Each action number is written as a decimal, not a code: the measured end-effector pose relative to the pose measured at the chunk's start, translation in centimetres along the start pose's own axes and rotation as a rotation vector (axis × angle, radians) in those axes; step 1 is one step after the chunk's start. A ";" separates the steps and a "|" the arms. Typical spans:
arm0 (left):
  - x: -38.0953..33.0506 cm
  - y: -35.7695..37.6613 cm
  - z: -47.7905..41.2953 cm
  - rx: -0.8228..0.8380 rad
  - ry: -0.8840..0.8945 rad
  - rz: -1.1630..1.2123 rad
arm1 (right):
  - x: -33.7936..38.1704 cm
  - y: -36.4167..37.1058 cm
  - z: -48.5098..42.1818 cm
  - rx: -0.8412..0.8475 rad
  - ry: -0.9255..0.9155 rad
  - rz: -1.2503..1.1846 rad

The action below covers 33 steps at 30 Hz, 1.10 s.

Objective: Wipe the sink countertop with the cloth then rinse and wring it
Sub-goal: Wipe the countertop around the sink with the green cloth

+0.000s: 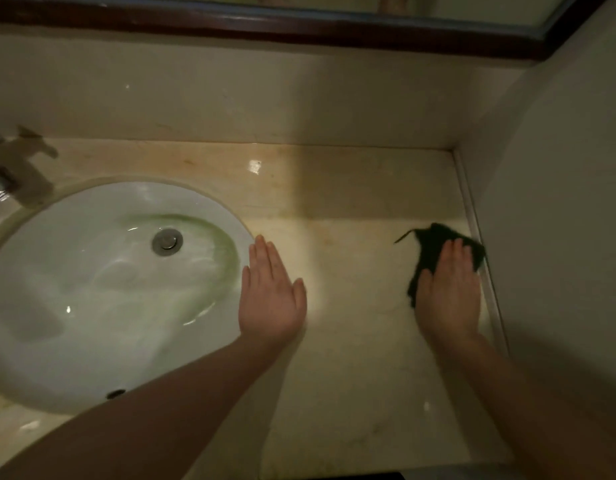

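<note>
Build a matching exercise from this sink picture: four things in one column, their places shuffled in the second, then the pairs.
1 cloth
2 left hand
3 drain stopper
4 faucet

a flat on the countertop, beside the basin
b in the basin's bottom
c under the right hand, by the side wall
d left edge of view, behind the basin

Pairs: 1-c, 2-a, 3-b, 4-d

cloth (pixel 434 237) black, plain. desk (pixel 351 306) cream marble, yellow-brown stains by back edge. sink (pixel 74 271) white, green ring around grey drain (pixel 166 241). mirror frame (pixel 299 27) dark brown.
</note>
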State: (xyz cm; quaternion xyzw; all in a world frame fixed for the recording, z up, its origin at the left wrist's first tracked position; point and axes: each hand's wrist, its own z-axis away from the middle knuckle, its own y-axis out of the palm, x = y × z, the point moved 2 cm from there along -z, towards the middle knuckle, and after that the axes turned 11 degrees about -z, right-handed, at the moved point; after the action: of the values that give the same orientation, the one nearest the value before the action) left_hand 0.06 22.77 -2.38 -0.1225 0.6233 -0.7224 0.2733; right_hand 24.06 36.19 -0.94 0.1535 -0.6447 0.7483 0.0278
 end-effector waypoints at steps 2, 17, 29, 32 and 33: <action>-0.2 0.1 0.1 -0.014 0.024 0.012 | 0.3 -0.3 -4.2 -0.034 0.030 0.003; -0.1 0.6 0.3 -0.077 0.057 0.051 | 12.3 4.2 -0.9 0.237 -0.822 -0.002; 0.0 0.1 0.3 -0.025 0.061 0.077 | 15.1 3.7 -8.1 -0.034 -0.231 -0.048; 0.2 0.4 0.1 -0.050 0.060 0.125 | 18.9 5.5 -3.3 0.073 -0.520 -0.034; 0.3 0.4 0.2 -0.065 0.059 0.158 | 18.5 5.8 -1.6 0.131 -0.596 -0.019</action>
State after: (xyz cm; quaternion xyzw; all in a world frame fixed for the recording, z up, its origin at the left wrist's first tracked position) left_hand 0.00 22.40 -2.76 -0.0603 0.6621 -0.6811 0.3068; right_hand 4.78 33.93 -1.75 0.3740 -0.5734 0.7099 -0.1655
